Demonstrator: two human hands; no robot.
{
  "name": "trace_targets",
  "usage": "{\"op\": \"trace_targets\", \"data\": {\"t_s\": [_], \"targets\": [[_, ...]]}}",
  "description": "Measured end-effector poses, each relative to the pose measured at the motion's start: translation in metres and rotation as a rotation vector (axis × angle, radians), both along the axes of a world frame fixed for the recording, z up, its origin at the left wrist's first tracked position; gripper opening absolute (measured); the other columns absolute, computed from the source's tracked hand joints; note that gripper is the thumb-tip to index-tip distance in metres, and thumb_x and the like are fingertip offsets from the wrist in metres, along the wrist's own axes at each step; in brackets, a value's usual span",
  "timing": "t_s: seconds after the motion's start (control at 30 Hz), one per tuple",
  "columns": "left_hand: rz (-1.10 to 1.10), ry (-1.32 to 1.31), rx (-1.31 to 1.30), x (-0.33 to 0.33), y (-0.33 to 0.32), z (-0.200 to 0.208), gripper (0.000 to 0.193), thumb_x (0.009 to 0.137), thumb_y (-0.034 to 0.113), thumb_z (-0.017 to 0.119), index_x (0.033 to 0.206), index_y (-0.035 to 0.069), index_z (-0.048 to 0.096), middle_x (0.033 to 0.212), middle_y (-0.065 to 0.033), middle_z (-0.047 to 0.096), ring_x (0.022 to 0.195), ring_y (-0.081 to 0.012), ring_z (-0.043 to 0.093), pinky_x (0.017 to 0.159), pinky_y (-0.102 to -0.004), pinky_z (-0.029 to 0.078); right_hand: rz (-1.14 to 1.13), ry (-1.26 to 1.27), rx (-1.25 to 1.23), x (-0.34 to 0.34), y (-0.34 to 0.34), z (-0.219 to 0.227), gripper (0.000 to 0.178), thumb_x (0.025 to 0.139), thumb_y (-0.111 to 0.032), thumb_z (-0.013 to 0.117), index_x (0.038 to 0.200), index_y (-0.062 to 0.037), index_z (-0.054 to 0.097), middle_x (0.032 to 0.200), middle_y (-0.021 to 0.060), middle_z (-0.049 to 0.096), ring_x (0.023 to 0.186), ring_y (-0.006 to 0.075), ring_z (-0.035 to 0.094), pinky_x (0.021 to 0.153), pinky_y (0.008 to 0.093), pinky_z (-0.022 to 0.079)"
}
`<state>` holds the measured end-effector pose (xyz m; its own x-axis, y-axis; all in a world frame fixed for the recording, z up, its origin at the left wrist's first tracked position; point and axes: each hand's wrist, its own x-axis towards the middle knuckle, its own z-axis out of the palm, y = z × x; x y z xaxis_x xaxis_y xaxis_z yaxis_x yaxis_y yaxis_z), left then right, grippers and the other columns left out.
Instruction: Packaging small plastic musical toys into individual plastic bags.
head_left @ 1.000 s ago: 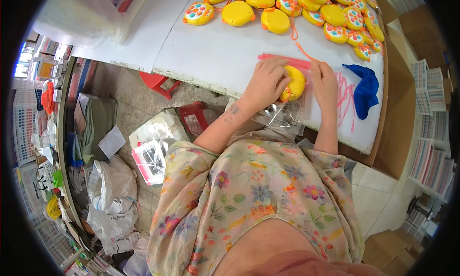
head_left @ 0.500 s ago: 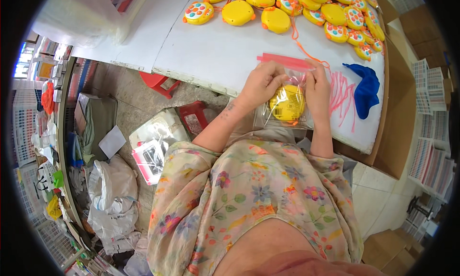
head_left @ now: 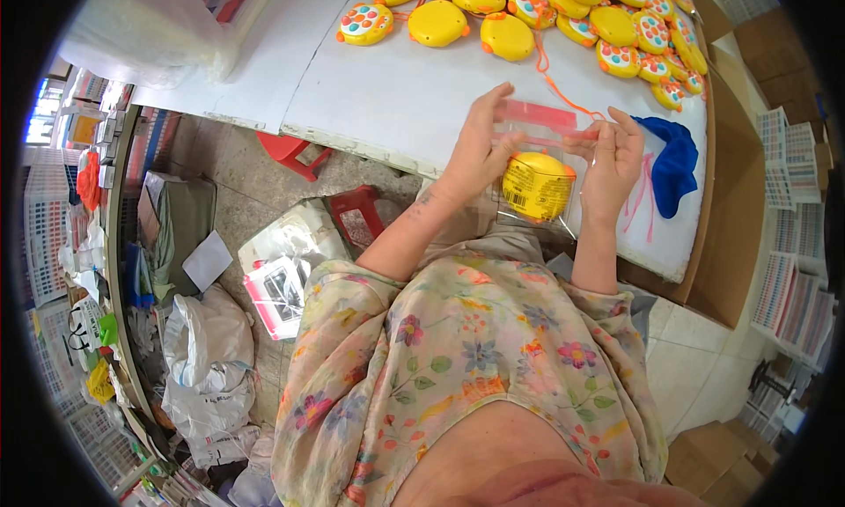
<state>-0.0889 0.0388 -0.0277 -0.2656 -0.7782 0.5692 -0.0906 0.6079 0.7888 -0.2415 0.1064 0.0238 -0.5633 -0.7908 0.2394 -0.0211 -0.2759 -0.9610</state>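
Hands first: my left hand and right hand each pinch a side of a clear zip bag with a red strip on top, held up above the edge of the white table, with a yellow toy hanging inside it. Beyond lie more yellow toys, an orange cord and blue cloth, none blocking my hands. Compared with half a second ago, the bag is pulled taller and the toy sits lower in it.

The white flat-topped desk carries a crowd of yellow plastic toy phones with coloured buttons along its far edge, a thin orange cord trailing from them, and a crumpled blue cloth near its right end.
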Motion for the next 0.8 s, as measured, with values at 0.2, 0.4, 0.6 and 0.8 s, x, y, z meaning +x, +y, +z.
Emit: {"op": "trace_targets", "data": {"t_s": [0.2,0.4,0.6,0.8], "targets": [[-0.467,0.033,0.572,0.004,-0.004,-0.005,0.026,0.097,0.017,0.051,0.117,0.001,0.054,0.089,-0.001,0.063,0.078,-0.0068,0.056,0.071,-0.022,0.048,-0.072,0.037,-0.02,-0.011,-0.002,-0.009,0.022,0.095,-0.009,0.05,0.115,-0.0011,0.05,0.093,0.0089,0.06,0.079,0.0193,0.065,0.07,0.0331,0.056],[-0.417,0.053,0.677,0.007,-0.004,-0.003,0.025,0.095,0.013,0.051,0.117,0.003,0.057,0.075,-0.002,0.062,0.066,-0.0049,0.053,0.058,-0.0221,0.046,-0.211,1.175,0.005,0.014,-0.012,0.002,0.032,0.08,-0.007,0.067,0.111,-0.0064,0.061,0.103,0.0097,0.064,0.101,0.0225,0.058,0.086,0.0367,0.045],[-0.404,-0.047,0.591,0.006,-0.001,0.004,0.033,0.094,0.01,0.051,0.126,0.005,0.05,0.073,-0.0091,0.064,0.064,-0.0105,0.058,0.061,-0.0257,0.049,-0.113,1.363,-0.011,0.022,-0.029,-0.004,0.035,0.075,-0.004,0.068,0.109,-0.0108,0.064,0.095,0.0044,0.065,0.098,0.0234,0.058,0.082,0.0338,0.043],[-0.428,-0.098,0.487,0.006,-0.002,-0.001,0.032,0.096,0.01,0.048,0.127,0.005,0.047,0.09,-0.0046,0.067,0.076,-0.0057,0.057,0.067,-0.022,0.048,-0.277,0.211,0.203,-0.035,-0.034,0.004,0.018,0.084,-0.001,0.06,0.101,-0.0026,0.057,0.104,0.0075,0.064,0.084,0.0093,0.057,0.068,0.0248,0.047]]}}
